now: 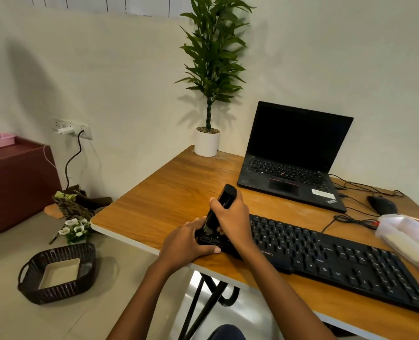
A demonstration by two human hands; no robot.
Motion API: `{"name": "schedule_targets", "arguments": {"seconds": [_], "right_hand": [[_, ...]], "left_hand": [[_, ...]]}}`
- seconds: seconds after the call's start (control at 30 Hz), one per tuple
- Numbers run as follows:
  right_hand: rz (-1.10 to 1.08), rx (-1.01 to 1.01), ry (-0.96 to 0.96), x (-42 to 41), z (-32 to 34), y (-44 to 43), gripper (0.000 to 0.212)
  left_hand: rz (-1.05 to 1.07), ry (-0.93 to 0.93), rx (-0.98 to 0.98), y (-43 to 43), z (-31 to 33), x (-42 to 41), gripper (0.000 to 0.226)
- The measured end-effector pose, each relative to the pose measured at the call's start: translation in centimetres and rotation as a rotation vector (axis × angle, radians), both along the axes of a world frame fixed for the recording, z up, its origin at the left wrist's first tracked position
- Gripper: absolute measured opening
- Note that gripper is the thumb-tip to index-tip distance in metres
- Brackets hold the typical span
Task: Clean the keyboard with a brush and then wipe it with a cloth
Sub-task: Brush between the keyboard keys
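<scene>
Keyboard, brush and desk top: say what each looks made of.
Keyboard: black plastic, matte, with moulded keys and printed legends. Brush: smooth black handle, probably plastic, with a faint sheen; the bristles are too small to judge. Desk top: wood-grain surface with a white edge band, likely laminate, slightly glossy.

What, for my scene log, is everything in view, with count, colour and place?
keyboard: 1, black, front of the table
brush: 1, black, bristles down at keyboard's left end
bundle: 1, white, table's right edge; possibly the cloth, blurred
laptop: 1, black, open, screen dark, back of table
mouse: 1, black, right of laptop
plant: 1, green, white pot, table's far corner
table: 1, wood top
basket: 1, dark brown, floor, left
flowers: 1 bunch, white, floor by basket
cabinet: 1, maroon, left wall
socket: 1, white, wall, black cable plugged in
left hand: holds keyboard's left end
right hand: grips brush
</scene>
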State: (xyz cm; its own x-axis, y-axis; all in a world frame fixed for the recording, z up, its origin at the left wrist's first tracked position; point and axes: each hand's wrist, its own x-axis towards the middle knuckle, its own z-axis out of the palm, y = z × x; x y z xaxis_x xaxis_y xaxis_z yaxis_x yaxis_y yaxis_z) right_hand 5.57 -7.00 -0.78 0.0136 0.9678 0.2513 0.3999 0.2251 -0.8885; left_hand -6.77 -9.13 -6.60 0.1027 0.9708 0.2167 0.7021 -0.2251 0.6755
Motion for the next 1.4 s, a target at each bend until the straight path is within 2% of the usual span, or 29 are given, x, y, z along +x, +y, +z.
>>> {"name": "schedule_targets", "arguments": {"seconds": [0.07, 0.13, 0.23, 0.3, 0.4, 0.47, 0.63, 0.73, 0.8, 0.9, 1.0, 1.1, 1.17, 1.27, 1.33, 1.4], "right_hand": [[0.05, -0.054, -0.006, 0.0, -0.4, -0.2, 0.018], [0.073, -0.13, 0.07, 0.9, 0.2, 0.7, 0.014], [-0.097, -0.032, 0.196, 2.3, 1.6, 4.0, 0.021], [-0.146, 0.023, 0.154, 2.4, 1.8, 5.9, 0.027], [-0.054, 0.045, -0.048, 1.7, 0.8, 6.9, 0.036], [0.008, 0.056, -0.105, 1.1, -0.2, 6.3, 0.035], [0.097, 0.064, -0.098, 0.5, -1.0, 2.2, 0.027], [0.203, -0.01, -0.115, 0.8, -1.0, 0.2, 0.022], [0.139, -0.02, -0.042, 1.4, 0.0, 1.3, 0.018], [-0.094, 0.054, 0.06, 3.0, 1.7, 4.7, 0.025], [-0.048, 0.026, -0.068, 3.1, 1.1, 5.8, 0.031], [0.052, 0.045, -0.168, 2.6, -0.4, 3.2, 0.03], [0.107, 0.043, -0.207, 2.7, -0.7, 1.2, 0.029], [0.183, -0.088, -0.178, 3.4, 0.4, 0.7, 0.023], [0.112, -0.089, -0.104, 4.2, 1.2, 2.3, 0.021], [-0.05, -0.018, -0.04, 5.1, 1.5, 4.2, 0.025]], "left_hand": [[-0.012, -0.002, -0.005, -0.1, 0.1, -0.1, 0.072], [-0.008, -0.004, -0.02, 0.0, 0.0, -0.2, 0.082], [0.008, 0.008, -0.052, 0.1, -0.2, -0.2, 0.093], [-0.001, 0.005, -0.045, 0.1, -0.2, -0.1, 0.094], [-0.002, -0.006, -0.033, 0.1, -0.3, -0.2, 0.092], [-0.004, -0.022, -0.041, 0.1, -0.3, -0.3, 0.091], [-0.028, -0.063, -0.037, 0.1, -0.2, -0.2, 0.078], [-0.017, -0.038, -0.051, 0.3, -0.6, -0.3, 0.078], [-0.01, -0.028, -0.077, 0.3, -0.7, -0.3, 0.088], [0.016, -0.012, -0.093, 0.2, -0.6, -0.3, 0.095], [0.031, 0.023, -0.089, 0.2, -0.5, -0.2, 0.096], [0.029, 0.02, -0.086, 0.3, -0.6, -0.1, 0.093], [0.026, 0.026, -0.08, 0.3, -0.6, -0.1, 0.091], [0.031, 0.038, -0.071, 0.2, -0.7, 0.0, 0.09], [0.033, 0.041, -0.074, 0.2, -0.6, 0.0, 0.092], [0.044, 0.052, -0.079, 0.1, -0.5, 0.0, 0.094]]}}
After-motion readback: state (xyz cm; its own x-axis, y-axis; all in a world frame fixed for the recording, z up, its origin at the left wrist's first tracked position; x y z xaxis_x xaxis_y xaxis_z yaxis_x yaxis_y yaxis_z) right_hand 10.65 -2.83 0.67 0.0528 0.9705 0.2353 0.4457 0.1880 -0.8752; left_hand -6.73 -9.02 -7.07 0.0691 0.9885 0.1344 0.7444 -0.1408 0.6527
